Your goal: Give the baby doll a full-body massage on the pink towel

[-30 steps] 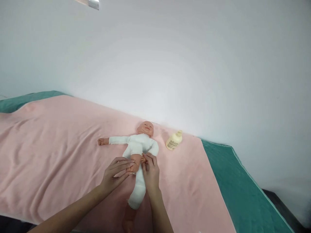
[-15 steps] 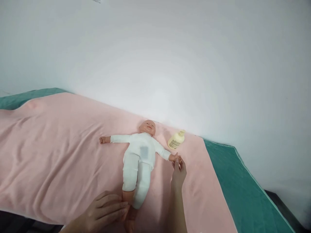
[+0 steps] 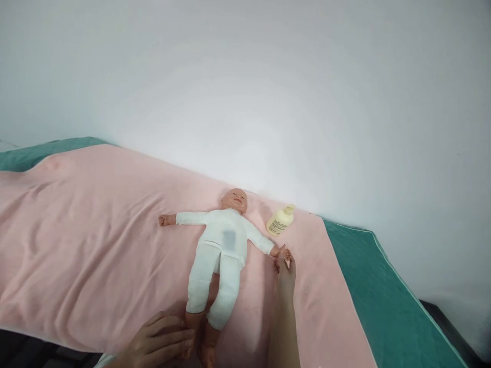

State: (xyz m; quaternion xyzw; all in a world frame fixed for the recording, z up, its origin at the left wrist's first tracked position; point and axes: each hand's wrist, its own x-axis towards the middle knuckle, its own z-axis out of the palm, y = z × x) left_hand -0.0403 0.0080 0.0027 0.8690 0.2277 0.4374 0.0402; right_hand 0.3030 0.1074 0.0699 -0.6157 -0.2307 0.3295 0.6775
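A baby doll (image 3: 224,237) in white cloth clothing lies on its back on a pink blanket (image 3: 107,204), its arms spread and a grey patch on its chest. My left hand (image 3: 163,340) wraps round the lower part of the doll's leg on the left, by the foot; its thumb is hidden. The fingers of my right hand (image 3: 286,273) pinch the doll's small hand (image 3: 284,252) on the right side. Just above that, a pale yellow pump bottle (image 3: 280,221) with dark print rests on the blanket.
A green quilted cover (image 3: 383,286) shows at the right and at the far left under the blanket. Behind the doll rises a plain pale wall (image 3: 245,92). Something dark (image 3: 452,332) lies beyond the cover's right edge.
My left hand has moved left and slightly down with the doll's leg, so the doll's legs lie further apart. My right hand stays at the doll's hand, which has shifted slightly.
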